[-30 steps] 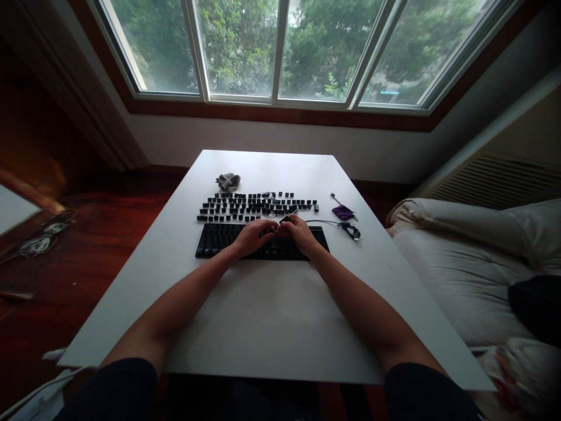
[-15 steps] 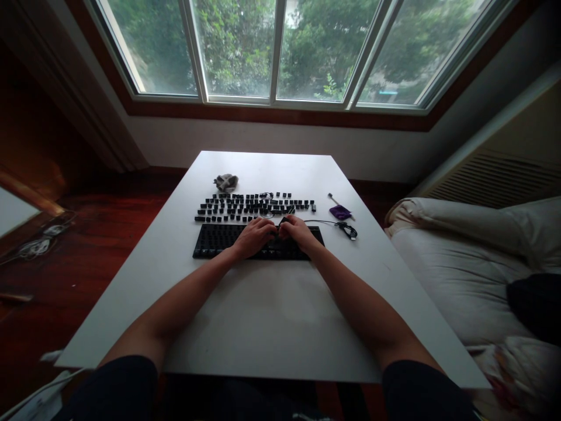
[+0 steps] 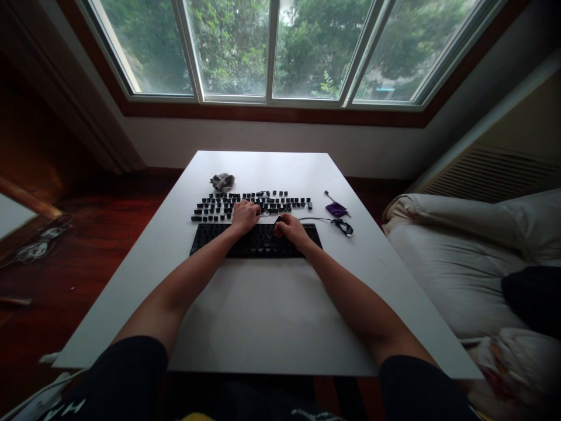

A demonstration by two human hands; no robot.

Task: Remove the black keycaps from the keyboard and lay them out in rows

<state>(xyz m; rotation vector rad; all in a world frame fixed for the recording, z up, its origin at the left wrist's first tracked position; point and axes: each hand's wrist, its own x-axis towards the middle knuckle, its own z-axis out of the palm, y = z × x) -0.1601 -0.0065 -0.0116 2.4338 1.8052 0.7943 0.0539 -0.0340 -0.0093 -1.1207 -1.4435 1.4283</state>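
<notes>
A black keyboard lies across the middle of the white table, its long side toward me. Behind it several rows of loose black keycaps are spread out. My left hand reaches over the keyboard's back edge to these keycaps, fingers bent and closed; what is between the fingertips is too small to make out. Above the right half of the keyboard, my right hand is closed in a pinch on a small dark thing at its fingertips, whose kind I cannot tell.
A crumpled grey cloth lies at the table's back left. To the right are a purple pouch-like thing, a small brush-like stick and a coiled black cable. A pale sofa stands right of the table.
My left hand has moved away from my right hand, leftward and farther back, from the keyboard to the keycaps. The right hand stays over the keyboard. The view has shifted slightly.
</notes>
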